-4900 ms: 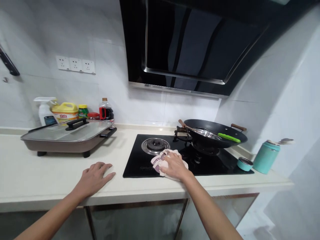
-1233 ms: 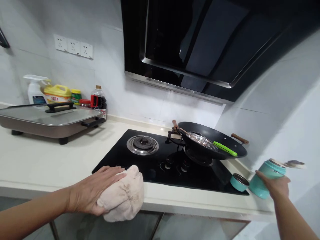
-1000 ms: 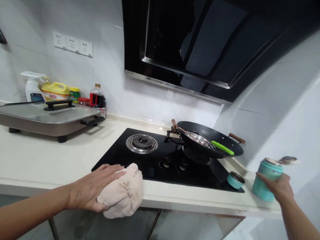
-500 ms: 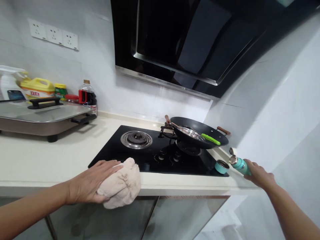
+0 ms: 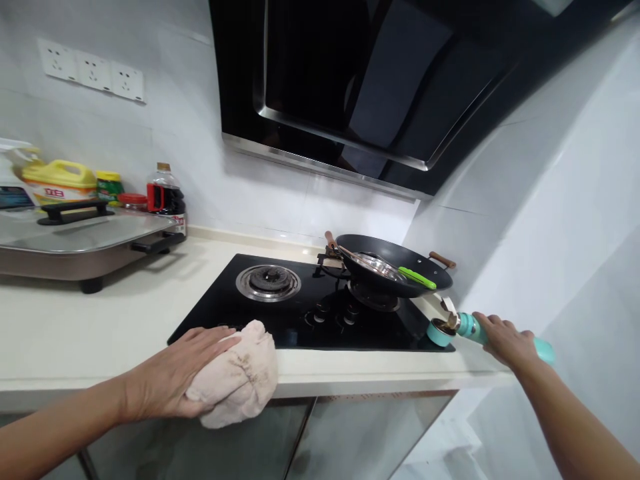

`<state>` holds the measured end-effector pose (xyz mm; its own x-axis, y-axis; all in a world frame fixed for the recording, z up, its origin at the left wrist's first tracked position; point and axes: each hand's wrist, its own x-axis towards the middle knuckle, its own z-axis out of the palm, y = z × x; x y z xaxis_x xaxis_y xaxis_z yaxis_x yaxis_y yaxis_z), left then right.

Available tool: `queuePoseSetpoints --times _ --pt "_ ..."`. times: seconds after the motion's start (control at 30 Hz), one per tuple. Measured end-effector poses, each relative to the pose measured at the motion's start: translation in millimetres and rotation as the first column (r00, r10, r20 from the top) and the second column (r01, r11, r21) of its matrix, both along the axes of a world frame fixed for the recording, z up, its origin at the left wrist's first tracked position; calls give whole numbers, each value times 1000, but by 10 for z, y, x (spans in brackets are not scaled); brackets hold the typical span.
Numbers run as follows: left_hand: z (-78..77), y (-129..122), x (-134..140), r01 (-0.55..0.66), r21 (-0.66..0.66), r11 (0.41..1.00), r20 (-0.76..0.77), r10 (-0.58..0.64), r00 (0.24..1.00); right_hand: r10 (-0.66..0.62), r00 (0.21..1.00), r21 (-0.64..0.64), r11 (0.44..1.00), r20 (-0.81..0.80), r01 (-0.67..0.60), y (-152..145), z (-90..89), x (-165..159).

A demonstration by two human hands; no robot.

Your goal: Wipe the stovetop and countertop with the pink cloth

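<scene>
— What has the left hand (image 5: 165, 377)?
— A bunched, stained pale cloth (image 5: 240, 380), gripped at the front edge of the worktop (image 5: 360, 364).
— And the right hand (image 5: 507, 340)?
— Well apart from the left, wrapped round a turquoise vacuum flask (image 5: 474, 328), its flip lid (image 5: 448, 305) open, tipped with its mouth at a small turquoise cup (image 5: 440, 335).
— Where's the cup?
— On the right front corner of the gas hob (image 5: 290, 319), near the black wok (image 5: 400, 253).
</scene>
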<state>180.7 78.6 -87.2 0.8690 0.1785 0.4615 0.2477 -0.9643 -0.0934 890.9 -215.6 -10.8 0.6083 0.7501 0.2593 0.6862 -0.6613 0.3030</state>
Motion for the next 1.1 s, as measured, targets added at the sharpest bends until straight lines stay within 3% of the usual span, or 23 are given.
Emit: queuePoseSetpoints --times 0.27,0.53,0.77,0.97,1.1 --pt "-13 31 -3 45 1 999 33 -45 998 16 1000 17 1000 -1 -16 -20 42 25" --pt "-52 56 -10 14 -48 999 14 -14 1000 0 1000 7 1000 -11 0 -30 1 12" --pt "-112 95 -37 -2 -89 996 -11 1 1000 -21 989 75 997 -145 32 16 -72 89" --pt "-49 91 -55 49 -46 998 21 -49 999 -10 968 277 957 -252 82 102 -127 297" --pt "-45 9 5 46 -38 998 83 -42 996 6 960 521 840 -281 148 177 -145 450"
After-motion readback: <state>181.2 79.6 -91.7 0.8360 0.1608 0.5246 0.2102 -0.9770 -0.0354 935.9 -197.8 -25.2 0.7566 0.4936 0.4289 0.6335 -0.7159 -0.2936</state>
